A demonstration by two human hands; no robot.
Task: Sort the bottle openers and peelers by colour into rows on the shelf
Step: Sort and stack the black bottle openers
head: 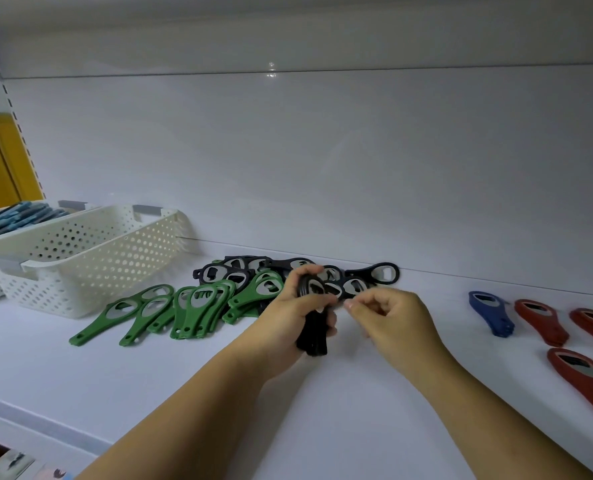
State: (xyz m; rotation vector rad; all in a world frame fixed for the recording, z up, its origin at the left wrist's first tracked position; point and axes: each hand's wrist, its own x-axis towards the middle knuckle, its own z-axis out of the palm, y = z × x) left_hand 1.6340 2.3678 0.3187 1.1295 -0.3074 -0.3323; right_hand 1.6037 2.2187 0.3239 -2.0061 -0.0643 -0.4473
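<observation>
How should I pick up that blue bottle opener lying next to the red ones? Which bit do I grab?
Grab the blue bottle opener by its narrow handle, the end nearest you. Come from above, pinching its long sides. It lies flat, wide head toward the back wall, with a gap to the nearest red opener, so fingers should fit.

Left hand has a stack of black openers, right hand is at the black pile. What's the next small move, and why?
Probably: the right hand picks the nearest loose black opener and adds it to the black stack that the left hand grips. Several black ones lie unsorted behind, overlapping the green openers, so the stack looks unfinished.
</observation>
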